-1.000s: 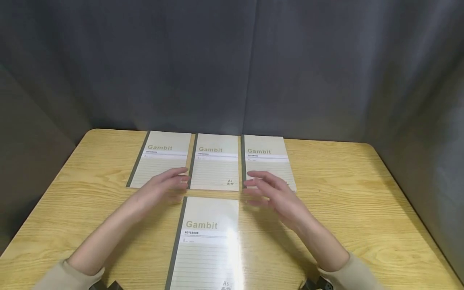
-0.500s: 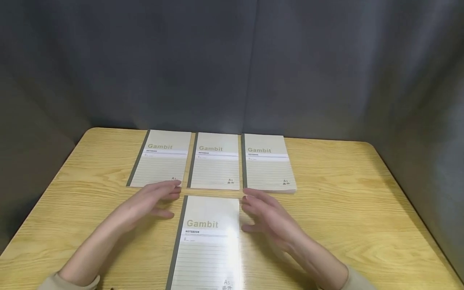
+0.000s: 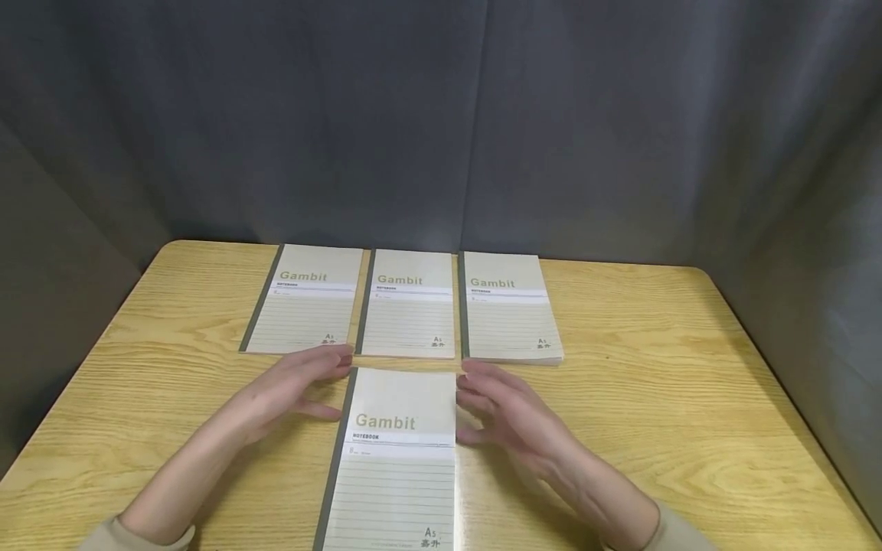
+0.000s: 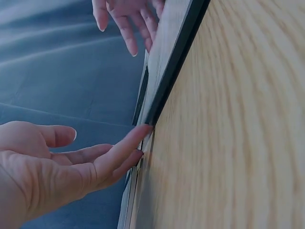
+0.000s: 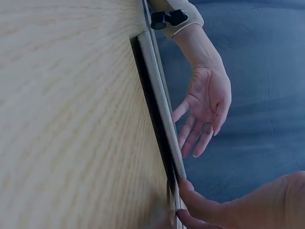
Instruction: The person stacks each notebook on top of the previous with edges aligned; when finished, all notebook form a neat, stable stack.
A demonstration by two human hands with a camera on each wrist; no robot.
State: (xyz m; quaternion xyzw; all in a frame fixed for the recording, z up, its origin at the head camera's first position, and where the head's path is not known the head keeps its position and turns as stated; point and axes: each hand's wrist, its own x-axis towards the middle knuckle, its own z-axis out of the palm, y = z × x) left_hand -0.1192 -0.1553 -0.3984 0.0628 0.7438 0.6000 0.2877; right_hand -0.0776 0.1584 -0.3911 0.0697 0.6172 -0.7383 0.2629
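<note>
The near notebook [image 3: 393,474], pale with a dark spine and the word Gambit, lies between the two hands in the head view. My left hand [image 3: 279,394] is beside its spine, fingers extended; in the left wrist view a fingertip [image 4: 143,131] is right at the notebook's corner, the thumb standing apart. My right hand [image 3: 517,417] is along the opposite edge with loosely bent fingers. Seen from the right wrist, its fingertips [image 5: 185,187] meet the notebook's edge [image 5: 164,102], with a dark band below it.
Three matching notebooks lie in a row at the back: a left one [image 3: 306,306], a middle one [image 3: 406,310] and a thicker-looking right one [image 3: 506,314]. The wooden table [image 3: 661,398] ends at a grey curtain [image 3: 441,122].
Both hands have drawn back from the rear row and closed in on the sides of the near notebook. The bright glare on its cover has gone.
</note>
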